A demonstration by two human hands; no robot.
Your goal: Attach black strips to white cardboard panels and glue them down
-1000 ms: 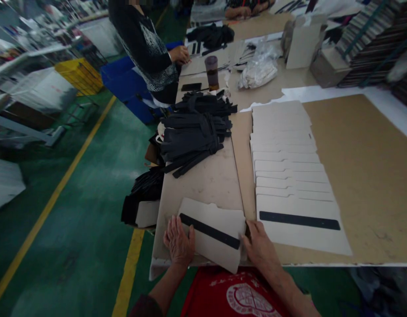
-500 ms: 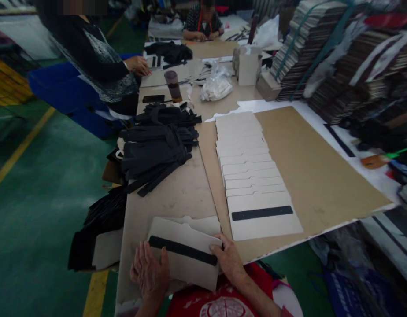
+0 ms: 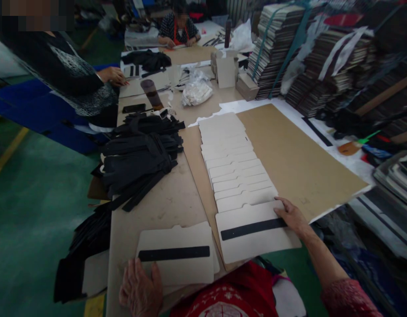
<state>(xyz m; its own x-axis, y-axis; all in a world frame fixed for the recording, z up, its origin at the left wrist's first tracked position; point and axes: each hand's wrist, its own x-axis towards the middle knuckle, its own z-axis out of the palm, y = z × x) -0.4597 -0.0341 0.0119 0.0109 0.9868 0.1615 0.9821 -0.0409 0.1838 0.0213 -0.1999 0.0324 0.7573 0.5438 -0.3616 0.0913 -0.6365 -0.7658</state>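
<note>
My left hand [image 3: 140,287] lies flat on the lower left corner of a small pile of pale grey card panels [image 3: 177,275], fingers stretched and thumb apart. The top panel bears a black strip [image 3: 173,253]. My right hand [image 3: 291,216] grips the right edge of another card panel [image 3: 249,249], its thumb on top near the end of that panel's black strip [image 3: 246,230]. This panel lies at the near end of a row of overlapping grey panels [image 3: 228,154]; its top edge covers part of the one behind.
A heap of black strips [image 3: 137,154] lies at the left table edge. Beyond it stand a dark tumbler [image 3: 151,93] and a plastic bag [image 3: 197,90]. Tied board stacks [image 3: 272,48] rise at the back right. Two people work across and to the left.
My right hand has carried a strip-bearing panel from the pile rightward onto the near end of the row. Another panel with a strip now tops the pile. My left hand stays there; the view has shifted.
</note>
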